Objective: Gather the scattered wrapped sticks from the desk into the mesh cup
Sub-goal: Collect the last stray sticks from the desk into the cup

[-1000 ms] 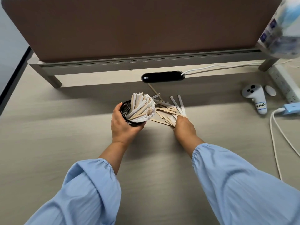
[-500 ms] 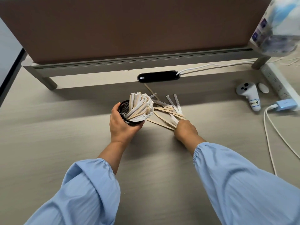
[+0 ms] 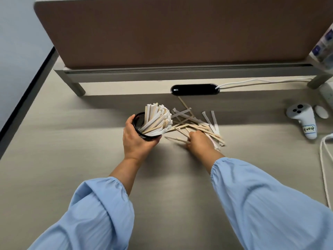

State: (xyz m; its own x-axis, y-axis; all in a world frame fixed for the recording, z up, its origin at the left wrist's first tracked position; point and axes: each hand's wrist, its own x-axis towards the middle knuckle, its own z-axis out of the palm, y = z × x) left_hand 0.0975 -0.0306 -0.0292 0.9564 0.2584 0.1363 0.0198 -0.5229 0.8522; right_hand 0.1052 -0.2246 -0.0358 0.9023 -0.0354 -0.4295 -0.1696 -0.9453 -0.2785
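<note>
Here, left hand (image 3: 137, 141) clasping mesh cup (image 3: 139, 123); right hand (image 3: 200, 143) pinching loose sticks (image 3: 191, 123), bare desk (image 3: 72, 150) leftward.

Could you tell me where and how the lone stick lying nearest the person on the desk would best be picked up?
The stick lies flat, running left to right, with its left end free of the pile. Probably pinch it near mid-length from above, across its narrow width, coming from the near side; the right hand is already on its right end, while the left hand holds the mesh cup.
</note>
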